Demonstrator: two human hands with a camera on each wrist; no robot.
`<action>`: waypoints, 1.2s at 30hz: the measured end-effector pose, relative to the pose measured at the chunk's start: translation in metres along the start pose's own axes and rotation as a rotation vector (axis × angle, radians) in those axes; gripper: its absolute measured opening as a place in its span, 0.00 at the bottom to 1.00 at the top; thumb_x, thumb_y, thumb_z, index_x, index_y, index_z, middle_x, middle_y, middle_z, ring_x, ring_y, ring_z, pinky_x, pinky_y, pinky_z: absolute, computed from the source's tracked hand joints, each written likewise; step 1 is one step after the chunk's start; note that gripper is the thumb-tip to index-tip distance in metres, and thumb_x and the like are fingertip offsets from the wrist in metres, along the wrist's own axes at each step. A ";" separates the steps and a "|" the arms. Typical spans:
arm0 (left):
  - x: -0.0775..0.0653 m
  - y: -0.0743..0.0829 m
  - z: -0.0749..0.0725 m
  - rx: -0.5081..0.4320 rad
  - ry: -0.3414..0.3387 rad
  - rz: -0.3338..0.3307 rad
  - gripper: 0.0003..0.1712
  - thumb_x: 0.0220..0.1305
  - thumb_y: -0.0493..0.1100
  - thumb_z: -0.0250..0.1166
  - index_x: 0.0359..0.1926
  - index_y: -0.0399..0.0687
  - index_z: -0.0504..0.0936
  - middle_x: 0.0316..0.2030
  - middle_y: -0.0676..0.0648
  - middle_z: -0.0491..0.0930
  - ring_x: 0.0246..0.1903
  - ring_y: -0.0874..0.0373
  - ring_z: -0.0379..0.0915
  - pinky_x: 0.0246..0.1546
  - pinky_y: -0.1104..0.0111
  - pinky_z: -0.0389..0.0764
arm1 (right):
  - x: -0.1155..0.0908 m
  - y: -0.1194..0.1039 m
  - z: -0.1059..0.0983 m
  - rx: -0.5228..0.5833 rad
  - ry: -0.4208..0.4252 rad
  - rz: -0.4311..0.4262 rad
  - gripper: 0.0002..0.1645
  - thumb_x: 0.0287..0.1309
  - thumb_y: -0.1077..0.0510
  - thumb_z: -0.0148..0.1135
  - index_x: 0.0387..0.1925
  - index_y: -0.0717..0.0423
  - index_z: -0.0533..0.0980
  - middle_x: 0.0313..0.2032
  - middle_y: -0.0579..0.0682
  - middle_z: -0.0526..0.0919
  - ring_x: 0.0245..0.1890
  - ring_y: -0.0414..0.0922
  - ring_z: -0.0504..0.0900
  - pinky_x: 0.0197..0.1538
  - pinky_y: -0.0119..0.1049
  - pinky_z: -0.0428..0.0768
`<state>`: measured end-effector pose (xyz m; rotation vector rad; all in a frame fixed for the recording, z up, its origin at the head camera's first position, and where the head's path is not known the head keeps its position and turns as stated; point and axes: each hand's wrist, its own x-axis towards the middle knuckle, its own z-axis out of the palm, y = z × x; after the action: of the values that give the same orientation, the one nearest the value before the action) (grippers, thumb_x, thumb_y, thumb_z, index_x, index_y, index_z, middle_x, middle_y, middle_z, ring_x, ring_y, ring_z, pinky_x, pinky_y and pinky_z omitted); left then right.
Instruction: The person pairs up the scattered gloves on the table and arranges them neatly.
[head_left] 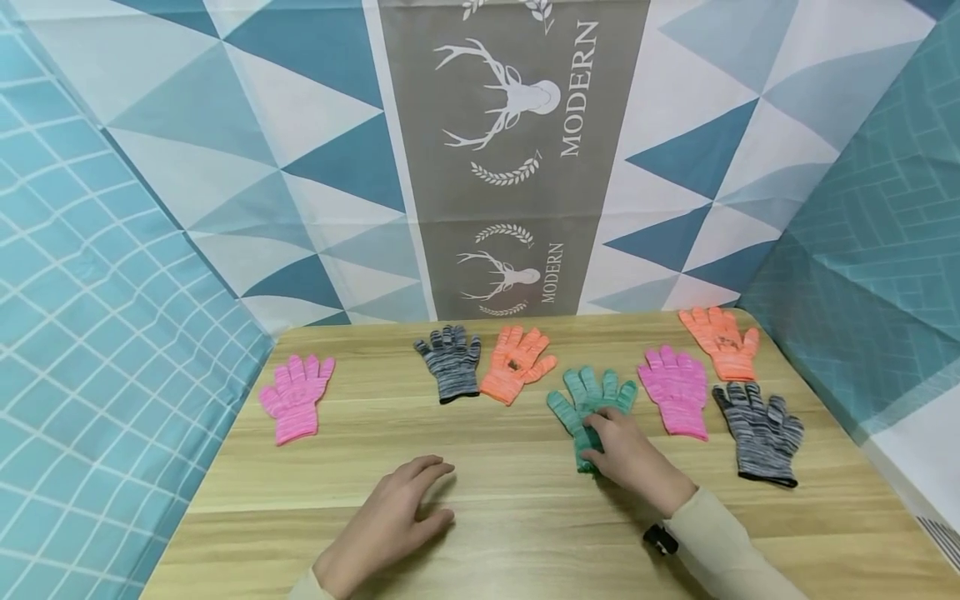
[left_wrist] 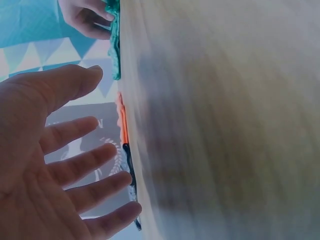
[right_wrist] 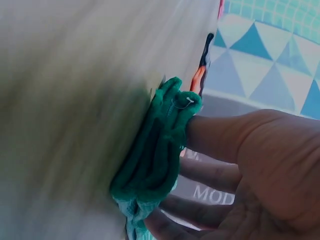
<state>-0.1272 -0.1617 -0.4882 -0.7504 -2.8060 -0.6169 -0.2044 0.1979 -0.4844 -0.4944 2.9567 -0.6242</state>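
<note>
My right hand (head_left: 626, 450) is at the cuff end of a green knitted glove (head_left: 588, 396) on the wooden table, with thumb and fingers pinching it. In the right wrist view the green cuff (right_wrist: 150, 155) stands up in bunched folds, the thumb against its side. My left hand (head_left: 401, 508) hovers over the near part of the table, fingers spread and slightly bent, holding nothing. Beyond the hands, a grey-black glove (head_left: 452, 364) and an orange glove (head_left: 514, 365) lie side by side.
A pink glove (head_left: 296, 398) lies at the left. To the right of the green glove are another pink glove (head_left: 675, 392), a second grey-black glove (head_left: 761, 435) and an orange glove (head_left: 723, 342) near the far corner. Patterned cloth (head_left: 510, 192) hangs behind the table (head_left: 495, 475).
</note>
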 end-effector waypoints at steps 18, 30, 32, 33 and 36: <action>0.000 -0.009 -0.005 0.007 0.025 -0.033 0.37 0.54 0.51 0.79 0.63 0.46 0.80 0.57 0.47 0.82 0.56 0.50 0.81 0.54 0.50 0.82 | 0.047 0.034 -0.017 -0.001 -0.031 0.006 0.29 0.60 0.57 0.74 0.58 0.69 0.77 0.61 0.73 0.75 0.62 0.69 0.76 0.62 0.60 0.78; -0.002 -0.012 -0.009 0.013 0.028 -0.071 0.37 0.54 0.50 0.79 0.64 0.45 0.79 0.58 0.46 0.82 0.58 0.49 0.80 0.55 0.49 0.81 | 0.070 0.049 -0.028 0.038 -0.063 0.000 0.28 0.62 0.59 0.72 0.58 0.72 0.77 0.60 0.72 0.77 0.64 0.70 0.73 0.64 0.61 0.75; -0.002 -0.012 -0.010 0.011 0.027 -0.076 0.37 0.54 0.50 0.79 0.64 0.45 0.79 0.58 0.46 0.82 0.58 0.49 0.80 0.56 0.49 0.81 | 0.075 0.051 -0.029 0.041 -0.067 -0.004 0.27 0.62 0.60 0.72 0.57 0.71 0.77 0.59 0.70 0.79 0.64 0.69 0.74 0.63 0.60 0.77; -0.002 -0.012 -0.011 0.010 0.027 -0.078 0.37 0.54 0.50 0.79 0.64 0.44 0.79 0.58 0.46 0.82 0.58 0.48 0.80 0.56 0.49 0.81 | 0.077 0.052 -0.030 0.047 -0.072 -0.004 0.26 0.62 0.60 0.72 0.57 0.71 0.77 0.58 0.69 0.79 0.63 0.68 0.75 0.62 0.60 0.77; -0.003 -0.012 -0.012 0.008 0.027 -0.086 0.37 0.54 0.49 0.80 0.63 0.44 0.79 0.58 0.46 0.82 0.58 0.48 0.80 0.56 0.48 0.81 | 0.084 0.054 -0.033 0.045 -0.087 0.005 0.26 0.61 0.59 0.73 0.57 0.70 0.78 0.58 0.68 0.80 0.62 0.67 0.76 0.62 0.59 0.78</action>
<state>-0.1302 -0.1779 -0.4827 -0.6184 -2.8261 -0.6250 -0.3046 0.2294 -0.4774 -0.4969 2.8543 -0.6500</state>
